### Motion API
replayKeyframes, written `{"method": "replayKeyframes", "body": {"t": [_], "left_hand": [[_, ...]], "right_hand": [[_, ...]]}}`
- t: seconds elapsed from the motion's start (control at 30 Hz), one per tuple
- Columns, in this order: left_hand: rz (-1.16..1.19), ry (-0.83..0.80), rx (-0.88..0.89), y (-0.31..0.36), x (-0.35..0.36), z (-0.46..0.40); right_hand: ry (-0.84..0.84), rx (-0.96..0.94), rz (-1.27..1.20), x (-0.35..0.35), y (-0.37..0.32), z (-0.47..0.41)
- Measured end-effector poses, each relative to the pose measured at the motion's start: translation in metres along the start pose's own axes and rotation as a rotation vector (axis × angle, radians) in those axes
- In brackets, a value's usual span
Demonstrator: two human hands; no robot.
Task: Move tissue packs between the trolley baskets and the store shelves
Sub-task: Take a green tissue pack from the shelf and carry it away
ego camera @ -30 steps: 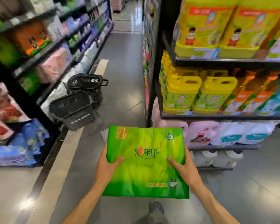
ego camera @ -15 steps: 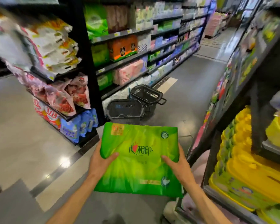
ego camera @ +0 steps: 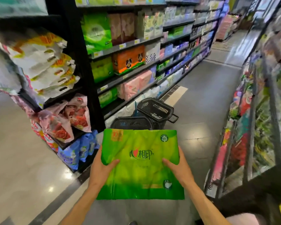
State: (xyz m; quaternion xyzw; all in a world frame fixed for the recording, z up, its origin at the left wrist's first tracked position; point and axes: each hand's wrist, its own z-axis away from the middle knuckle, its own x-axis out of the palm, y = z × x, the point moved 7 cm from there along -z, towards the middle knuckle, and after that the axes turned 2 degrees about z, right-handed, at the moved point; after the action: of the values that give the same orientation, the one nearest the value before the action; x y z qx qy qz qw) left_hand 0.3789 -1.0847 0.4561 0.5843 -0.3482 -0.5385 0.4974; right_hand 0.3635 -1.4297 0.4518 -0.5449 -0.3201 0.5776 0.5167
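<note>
A large green tissue pack (ego camera: 140, 164) is held flat in front of me, low in the head view. My left hand (ego camera: 99, 171) grips its left edge with the thumb over the top. My right hand (ego camera: 178, 168) grips its right edge the same way. Two black trolley baskets (ego camera: 154, 109) stand on the aisle floor just beyond the pack, beside the left shelves (ego camera: 126, 46). The nearer basket (ego camera: 131, 123) is partly hidden by the pack. Those shelves carry green, orange and pink tissue packs.
A black end rack (ego camera: 55, 98) at left holds white, red-flowered and blue bags. Shelving (ego camera: 256, 111) with colourful goods lines the right side. Grey aisle floor (ego camera: 206, 98) runs ahead between the two shelf rows.
My view has swung left, from the right-hand shelves of yellow jugs to the left tissue shelves. The baskets are now closer, straight ahead. Both hands keep the same hold on the pack.
</note>
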Motion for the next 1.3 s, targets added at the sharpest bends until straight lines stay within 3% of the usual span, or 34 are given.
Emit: {"method": "replayKeyframes", "body": {"t": [0.43, 0.8, 1.07, 1.3], "left_hand": [[-0.002, 0.05, -0.024, 0.028, 0.057, -0.232], [0.064, 0.278, -0.15, 0.053, 0.11, -0.388], [0.091, 0.463, -0.236, 0.058, 0.106, -0.47], [0.096, 0.517, -0.212, 0.041, 0.08, -0.565]], "right_hand": [[-0.094, -0.012, 0.011, 0.026, -0.054, -0.261], [-0.354, -0.049, 0.086, 0.052, -0.117, -0.515], [-0.502, -0.129, 0.152, 0.108, -0.174, -0.642], [-0.551, -0.16, 0.177, 0.165, -0.213, -0.723]]}}
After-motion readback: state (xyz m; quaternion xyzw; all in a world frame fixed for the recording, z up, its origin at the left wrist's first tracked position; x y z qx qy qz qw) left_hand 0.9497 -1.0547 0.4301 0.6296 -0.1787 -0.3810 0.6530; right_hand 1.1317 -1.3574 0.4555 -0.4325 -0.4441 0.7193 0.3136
